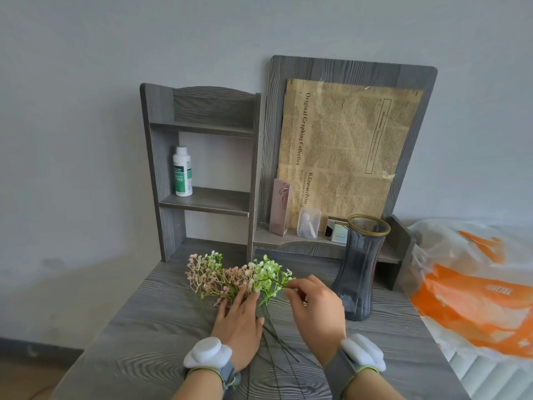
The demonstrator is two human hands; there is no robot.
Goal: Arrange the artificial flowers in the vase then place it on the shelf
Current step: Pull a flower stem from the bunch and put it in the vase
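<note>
I'm seeing a bottle (182, 171) standing on the shelf (215, 200) at left. The flowers (227, 277) are lying on the table (144, 327). My left hand (239, 321) is pressing on them with straight fingers, and my right hand (317, 310) is pinching a green sprig. The vase (360, 269) is standing upright just to the right.

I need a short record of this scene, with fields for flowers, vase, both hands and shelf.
flowers: artificial flowers lie loose on the table
vase: upright on the table, right of the flowers, empty
left hand: rests flat on the pink sprigs
right hand: pinches a green sprig
shelf: a white bottle stands on it
</note>
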